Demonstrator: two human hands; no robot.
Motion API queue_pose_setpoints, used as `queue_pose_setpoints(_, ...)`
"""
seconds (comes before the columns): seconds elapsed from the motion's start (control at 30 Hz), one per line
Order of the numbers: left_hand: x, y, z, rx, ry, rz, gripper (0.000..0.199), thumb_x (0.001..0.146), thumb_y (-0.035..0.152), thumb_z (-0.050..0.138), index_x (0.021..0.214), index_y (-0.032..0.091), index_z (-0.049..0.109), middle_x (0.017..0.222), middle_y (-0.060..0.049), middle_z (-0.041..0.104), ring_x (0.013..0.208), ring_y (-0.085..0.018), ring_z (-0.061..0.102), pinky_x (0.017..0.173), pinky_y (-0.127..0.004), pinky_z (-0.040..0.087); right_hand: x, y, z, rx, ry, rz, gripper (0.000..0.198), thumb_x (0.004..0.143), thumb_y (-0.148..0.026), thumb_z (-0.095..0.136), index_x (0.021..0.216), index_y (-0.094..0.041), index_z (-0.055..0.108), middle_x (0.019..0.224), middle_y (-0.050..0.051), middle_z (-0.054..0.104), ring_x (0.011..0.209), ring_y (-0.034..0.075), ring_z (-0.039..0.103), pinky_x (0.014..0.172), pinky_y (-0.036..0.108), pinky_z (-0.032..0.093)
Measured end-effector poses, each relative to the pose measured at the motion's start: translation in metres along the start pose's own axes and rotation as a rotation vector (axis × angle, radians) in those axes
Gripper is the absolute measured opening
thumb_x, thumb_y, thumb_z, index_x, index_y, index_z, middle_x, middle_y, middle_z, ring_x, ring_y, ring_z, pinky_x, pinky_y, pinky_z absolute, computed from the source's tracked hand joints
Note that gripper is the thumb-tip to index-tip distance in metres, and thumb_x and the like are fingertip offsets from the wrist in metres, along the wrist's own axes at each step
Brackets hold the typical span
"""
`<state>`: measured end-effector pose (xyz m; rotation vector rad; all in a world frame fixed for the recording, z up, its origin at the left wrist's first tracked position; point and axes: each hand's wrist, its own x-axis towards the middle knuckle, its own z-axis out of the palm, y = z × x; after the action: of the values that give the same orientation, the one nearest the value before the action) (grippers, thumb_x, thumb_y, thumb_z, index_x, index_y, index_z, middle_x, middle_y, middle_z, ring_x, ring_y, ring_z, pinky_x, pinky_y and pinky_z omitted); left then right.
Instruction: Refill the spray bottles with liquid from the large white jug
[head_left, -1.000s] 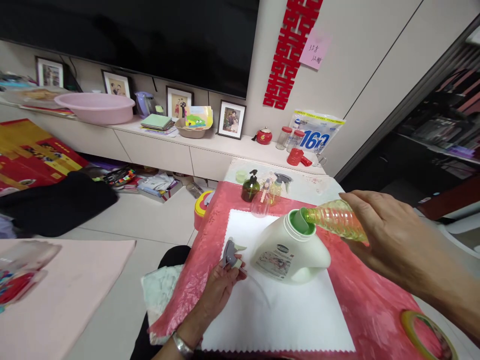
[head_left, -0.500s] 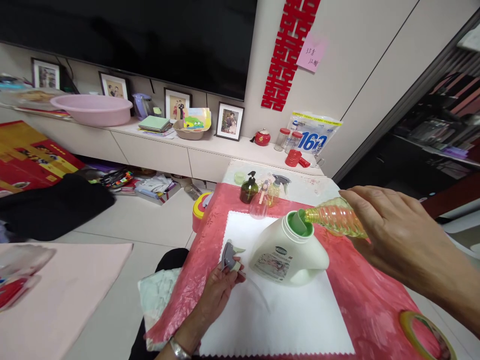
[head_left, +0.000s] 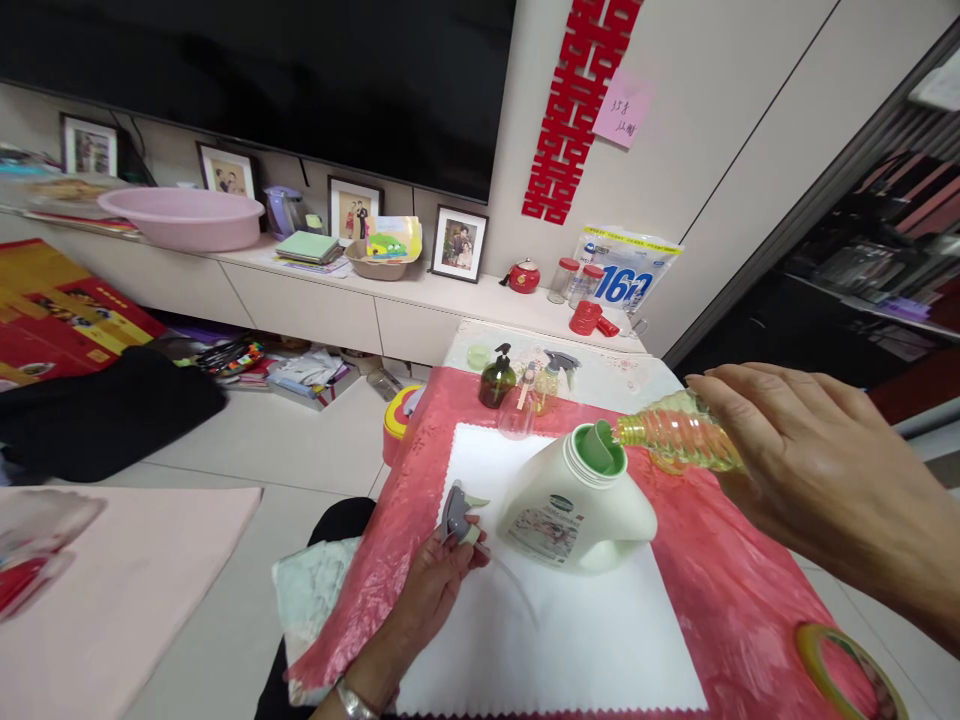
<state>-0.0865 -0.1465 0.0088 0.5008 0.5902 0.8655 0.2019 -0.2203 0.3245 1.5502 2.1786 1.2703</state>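
Observation:
A large pale jug (head_left: 581,520) with a green-lined open mouth and a handle stands upright on a white scalloped-edge sheet (head_left: 570,650). My right hand (head_left: 802,460) is wrapped around a yellow-tinted ribbed bottle (head_left: 679,435), tilted almost level. Its neck is at the jug's mouth, just over the green spout. Left of the jug, my left hand (head_left: 442,575) grips a grey spray nozzle (head_left: 455,512) with a thin clear tube hanging from it over the sheet.
Behind the jug stand a dark green pump bottle (head_left: 497,378), a clear pink bottle (head_left: 517,408) and a spray bottle (head_left: 551,385). A roll of tape (head_left: 847,665) lies at the table's right front. A cabinet (head_left: 315,285) runs along the wall.
My right hand has drawn the tilted bottle slightly to the right, its neck shifting a little away from the jug's spout. My left hand and the spray nozzle stay nearly where they were.

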Motion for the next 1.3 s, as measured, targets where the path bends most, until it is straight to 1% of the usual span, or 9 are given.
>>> queue_pose_setpoints(0.17,0.0,-0.002,-0.001,-0.007,0.004,0.006,0.041,0.07,0.031,0.094,0.106,0.021,0.077,0.096,-0.006,0.077,0.082,-0.017,0.07,0.082,-0.033,0.056,0.003,0.004,-0.006,-0.011,-0.006,-0.009,0.041,0.095,-0.025,0.038,0.13,-0.01,0.053,0.125,0.014,0.058,0.107,0.031,0.058,0.082,0.044,0.047)
queue_pose_setpoints(0.27,0.0,-0.002,-0.001,-0.009,-0.006,0.002,0.041,0.071,0.031,0.094,0.107,0.02,0.077,0.096,-0.007,0.077,0.083,-0.017,0.07,0.083,-0.032,0.055,0.005,0.006,-0.009,-0.02,0.003,-0.002,0.039,0.096,-0.026,0.036,0.128,-0.01,0.053,0.123,0.015,0.059,0.107,0.031,0.059,0.082,0.045,0.048)
queue_pose_setpoints(0.47,0.0,-0.001,-0.001,-0.001,0.001,-0.004,0.042,0.069,0.031,0.095,0.105,0.02,0.078,0.094,-0.006,0.077,0.08,-0.017,0.07,0.081,-0.031,0.055,0.008,0.007,-0.011,-0.042,0.02,-0.033,0.039,0.097,-0.025,0.036,0.128,-0.009,0.052,0.123,0.017,0.059,0.109,0.032,0.059,0.084,0.046,0.048)
queue_pose_setpoints(0.63,0.001,-0.002,-0.002,0.0,-0.023,0.005,0.04,0.073,0.029,0.093,0.108,0.019,0.077,0.096,-0.008,0.076,0.082,-0.017,0.069,0.083,-0.033,0.055,0.01,0.009,-0.015,-0.054,0.032,-0.047,0.037,0.098,-0.024,0.034,0.128,-0.009,0.052,0.122,0.017,0.059,0.11,0.033,0.059,0.085,0.048,0.048)
queue_pose_setpoints(0.87,0.002,-0.003,-0.001,0.001,-0.009,0.003,0.041,0.071,0.03,0.094,0.107,0.021,0.077,0.096,-0.006,0.076,0.082,-0.016,0.07,0.083,-0.032,0.056,0.02,0.009,-0.023,-0.087,0.046,-0.072,0.037,0.102,-0.023,0.03,0.12,-0.007,0.058,0.12,0.018,0.06,0.108,0.034,0.059,0.086,0.05,0.048)
queue_pose_setpoints(0.97,0.002,-0.002,-0.001,0.006,-0.001,-0.005,0.042,0.069,0.031,0.095,0.105,0.021,0.078,0.095,-0.006,0.077,0.082,-0.016,0.07,0.082,-0.031,0.056,0.022,0.01,-0.024,-0.098,0.039,-0.078,0.038,0.103,-0.022,0.029,0.123,-0.007,0.058,0.122,0.018,0.06,0.109,0.034,0.058,0.087,0.051,0.048)
queue_pose_setpoints(1.17,0.001,-0.002,-0.002,0.018,-0.006,-0.004,0.042,0.07,0.032,0.094,0.106,0.021,0.077,0.095,-0.006,0.077,0.081,-0.016,0.07,0.082,-0.031,0.057,0.021,0.009,-0.022,-0.098,0.028,-0.079,0.039,0.102,-0.019,0.03,0.126,-0.008,0.058,0.125,0.019,0.058,0.117,0.037,0.055,0.095,0.056,0.046)
queue_pose_setpoints(1.3,0.001,-0.002,-0.001,0.016,0.004,-0.004,0.043,0.068,0.033,0.096,0.105,0.022,0.078,0.094,-0.005,0.078,0.08,-0.016,0.071,0.081,-0.031,0.057,0.022,0.007,-0.023,-0.11,0.027,-0.099,0.039,0.102,-0.015,0.026,0.125,-0.008,0.058,0.126,0.02,0.058,0.117,0.037,0.055,0.095,0.057,0.046)
